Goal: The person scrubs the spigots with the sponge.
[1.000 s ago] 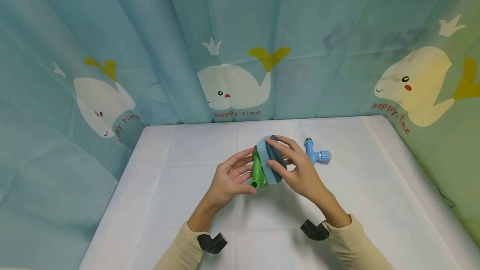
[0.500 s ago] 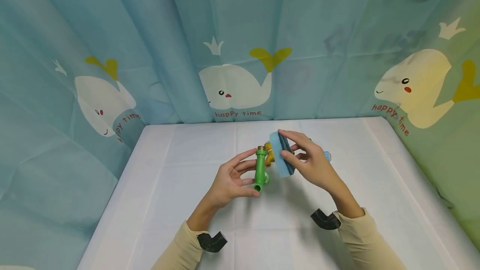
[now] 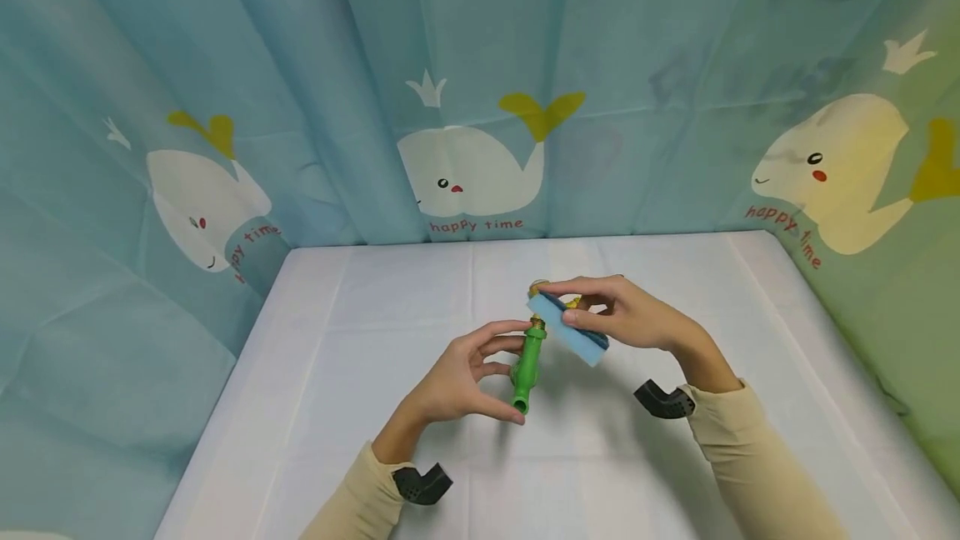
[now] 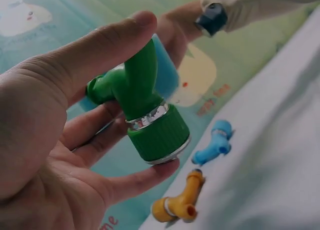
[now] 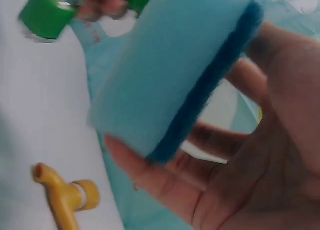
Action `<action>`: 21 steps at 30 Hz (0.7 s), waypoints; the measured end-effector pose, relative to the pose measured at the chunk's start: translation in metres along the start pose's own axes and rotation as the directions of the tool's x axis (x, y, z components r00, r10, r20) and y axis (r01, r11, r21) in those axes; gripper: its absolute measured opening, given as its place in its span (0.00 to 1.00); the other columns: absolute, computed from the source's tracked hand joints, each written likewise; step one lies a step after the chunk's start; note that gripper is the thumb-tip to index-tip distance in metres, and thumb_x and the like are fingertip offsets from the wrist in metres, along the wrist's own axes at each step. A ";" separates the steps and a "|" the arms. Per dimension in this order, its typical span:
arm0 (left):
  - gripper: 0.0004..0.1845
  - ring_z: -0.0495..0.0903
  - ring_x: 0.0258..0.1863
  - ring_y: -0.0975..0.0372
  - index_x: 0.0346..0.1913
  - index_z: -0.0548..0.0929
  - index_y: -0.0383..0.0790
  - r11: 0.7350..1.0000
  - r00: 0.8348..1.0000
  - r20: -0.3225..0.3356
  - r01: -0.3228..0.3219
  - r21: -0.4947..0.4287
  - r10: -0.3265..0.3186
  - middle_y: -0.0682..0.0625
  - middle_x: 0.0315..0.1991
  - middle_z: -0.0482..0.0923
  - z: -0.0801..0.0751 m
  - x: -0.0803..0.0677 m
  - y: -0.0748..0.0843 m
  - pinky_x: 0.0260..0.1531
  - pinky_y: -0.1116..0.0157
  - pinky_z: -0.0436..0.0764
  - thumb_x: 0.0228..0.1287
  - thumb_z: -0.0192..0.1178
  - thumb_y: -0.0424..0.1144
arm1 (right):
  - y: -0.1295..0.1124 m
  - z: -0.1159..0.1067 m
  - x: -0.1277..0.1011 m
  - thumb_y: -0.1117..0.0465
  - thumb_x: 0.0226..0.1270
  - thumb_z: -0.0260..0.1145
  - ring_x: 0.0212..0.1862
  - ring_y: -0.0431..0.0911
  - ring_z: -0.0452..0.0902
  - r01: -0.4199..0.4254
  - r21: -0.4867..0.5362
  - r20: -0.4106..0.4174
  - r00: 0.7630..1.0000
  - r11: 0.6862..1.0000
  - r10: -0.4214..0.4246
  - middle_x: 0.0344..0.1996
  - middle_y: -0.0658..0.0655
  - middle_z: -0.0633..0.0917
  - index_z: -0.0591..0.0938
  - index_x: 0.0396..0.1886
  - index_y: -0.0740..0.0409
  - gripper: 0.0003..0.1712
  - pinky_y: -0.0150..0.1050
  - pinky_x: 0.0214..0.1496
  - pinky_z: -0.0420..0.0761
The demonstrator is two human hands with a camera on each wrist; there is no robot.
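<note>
In the head view my left hand point(image 3: 457, 375) grips a green plastic tap point(image 3: 529, 363) by its two ends, thumb at the open spout and index finger by the brass thread. Its ribbed green knob point(image 4: 160, 135) shows in the left wrist view, a fingertip touching the knob's rim. My right hand point(image 3: 637, 313) pinches a sponge point(image 3: 568, 332), light blue foam with a dark blue scouring layer. The foam side faces the tap's threaded end; whether they touch I cannot tell. Both things are held above the table.
A yellow tap point(image 4: 180, 200) and a blue tap point(image 4: 215, 142) lie on the white-covered table point(image 3: 360, 407). The head view has them mostly hidden behind the right hand and sponge. A whale-printed curtain point(image 3: 337, 107) surrounds the table's back and sides.
The sponge moved off the tap's side to the right, then tilted toward its threaded end. My left hand has lowered and turned the tap slightly. Both grips stay.
</note>
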State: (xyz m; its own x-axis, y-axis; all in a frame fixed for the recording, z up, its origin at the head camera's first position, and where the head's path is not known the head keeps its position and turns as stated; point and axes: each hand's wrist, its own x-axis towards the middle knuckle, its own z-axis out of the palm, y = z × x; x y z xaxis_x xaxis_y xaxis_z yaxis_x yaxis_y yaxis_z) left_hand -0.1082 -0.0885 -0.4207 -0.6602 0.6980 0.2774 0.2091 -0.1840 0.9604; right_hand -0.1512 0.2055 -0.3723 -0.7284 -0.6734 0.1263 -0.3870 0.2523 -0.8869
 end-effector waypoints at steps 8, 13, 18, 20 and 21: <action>0.55 0.74 0.68 0.51 0.76 0.65 0.37 0.999 0.999 0.046 0.010 0.031 -0.011 0.41 0.72 0.68 -0.002 -0.001 0.001 0.55 0.48 0.83 0.41 0.80 0.18 | 0.002 -0.011 0.007 0.57 0.78 0.64 0.61 0.45 0.79 -0.065 -0.067 0.124 0.990 0.996 0.073 0.64 0.47 0.81 0.80 0.70 0.43 0.23 0.40 0.54 0.82; 0.56 0.73 0.69 0.52 0.76 0.66 0.40 0.999 1.000 0.026 0.010 0.050 -0.011 0.43 0.73 0.68 -0.005 -0.001 -0.001 0.57 0.49 0.82 0.40 0.80 0.18 | 0.001 -0.012 0.010 0.60 0.77 0.64 0.58 0.50 0.80 -0.025 -0.036 0.086 0.996 0.999 0.028 0.65 0.50 0.82 0.79 0.70 0.45 0.24 0.40 0.49 0.83; 0.56 0.73 0.69 0.51 0.76 0.66 0.40 0.998 0.999 0.040 0.002 0.060 -0.004 0.43 0.73 0.68 -0.008 0.000 0.001 0.58 0.49 0.81 0.40 0.81 0.19 | 0.002 -0.011 0.013 0.59 0.78 0.64 0.61 0.48 0.80 -0.025 -0.044 0.099 0.995 0.999 0.030 0.65 0.48 0.81 0.79 0.70 0.43 0.24 0.38 0.50 0.82; 0.56 0.73 0.69 0.51 0.77 0.65 0.41 0.997 0.999 0.051 0.008 0.078 -0.012 0.44 0.74 0.68 -0.010 0.001 0.003 0.60 0.50 0.80 0.42 0.81 0.20 | 0.002 -0.012 0.012 0.60 0.78 0.64 0.49 0.48 0.82 -0.043 -0.048 0.066 0.997 0.998 0.046 0.60 0.49 0.84 0.80 0.69 0.43 0.23 0.38 0.41 0.83; 0.55 0.73 0.69 0.52 0.77 0.65 0.42 0.996 0.998 0.052 0.016 0.084 -0.020 0.45 0.74 0.68 -0.011 0.001 0.003 0.61 0.51 0.80 0.42 0.81 0.21 | 0.001 -0.012 0.012 0.60 0.78 0.63 0.47 0.48 0.82 -0.033 -0.044 0.059 0.998 0.998 0.036 0.59 0.50 0.84 0.80 0.69 0.45 0.23 0.38 0.40 0.83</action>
State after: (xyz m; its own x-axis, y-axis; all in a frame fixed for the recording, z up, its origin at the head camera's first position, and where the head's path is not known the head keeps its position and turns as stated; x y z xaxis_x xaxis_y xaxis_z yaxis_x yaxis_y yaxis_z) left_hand -0.1164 -0.0956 -0.4169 -0.6258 0.7366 0.2566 0.2585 -0.1145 0.9592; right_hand -0.1670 0.2057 -0.3665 -0.7074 -0.7036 0.0680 -0.3867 0.3047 -0.8704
